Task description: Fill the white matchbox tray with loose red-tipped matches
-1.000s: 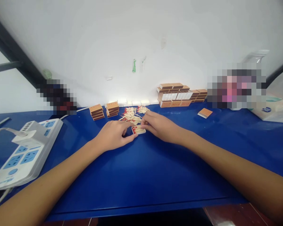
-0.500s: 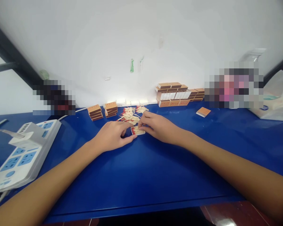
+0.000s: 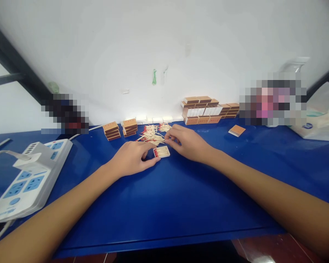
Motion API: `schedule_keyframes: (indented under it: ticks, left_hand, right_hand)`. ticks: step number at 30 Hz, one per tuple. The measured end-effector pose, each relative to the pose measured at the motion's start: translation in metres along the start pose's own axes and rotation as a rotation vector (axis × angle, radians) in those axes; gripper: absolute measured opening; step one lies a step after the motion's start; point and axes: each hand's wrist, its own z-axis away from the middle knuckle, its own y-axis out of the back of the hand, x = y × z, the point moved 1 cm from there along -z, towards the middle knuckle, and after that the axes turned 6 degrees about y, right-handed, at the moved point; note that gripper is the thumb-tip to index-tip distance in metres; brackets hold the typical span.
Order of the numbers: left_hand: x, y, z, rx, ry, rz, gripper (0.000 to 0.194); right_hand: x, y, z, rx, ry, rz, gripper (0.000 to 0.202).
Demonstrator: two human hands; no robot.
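Note:
My left hand (image 3: 133, 157) grips the left end of a small white matchbox tray (image 3: 168, 152) between thumb and forefinger. Red-tipped matches (image 3: 161, 151) lie side by side in the tray, heads to the left. Just behind it is a loose pile of matches (image 3: 151, 134) on the blue table. My right hand (image 3: 190, 143) is above and right of the tray, fingers pinched at the pile's right edge. Whether a match is between those fingertips cannot be made out.
Two short stacks of matchboxes (image 3: 112, 130) (image 3: 129, 127) stand left of the pile, with white trays (image 3: 157, 119) along the wall. A larger matchbox stack (image 3: 203, 111) is at the back right. One matchbox sleeve (image 3: 237, 130) lies apart. A power strip (image 3: 34, 182) occupies the left.
My right hand has lifted off the tray and shifted slightly right and back to the edge of the match pile, uncovering the tray's right end. My left hand keeps its grip.

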Motion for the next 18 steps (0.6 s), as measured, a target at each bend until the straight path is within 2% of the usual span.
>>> schedule_keyframes:
  ticks: [3,7,12,18]
  left_hand:
    - [0.001,0.000,0.000,0.017,0.000,0.002,0.035]
    - [0.001,0.000,0.000,0.008,0.006,0.000,0.035]
    - [0.000,-0.001,0.000,0.009,0.011,-0.004,0.035]
    - [0.000,-0.001,0.000,0.014,-0.001,-0.002,0.034]
  right_hand:
    - [0.019,0.000,-0.002,0.063,-0.089,0.077,0.008]
    - [0.033,-0.002,-0.001,0.008,-0.097,0.071,0.012]
    - [0.031,-0.007,-0.002,-0.075,-0.125,0.083,0.013]
    - [0.032,-0.004,-0.003,-0.174,-0.194,0.149,0.014]
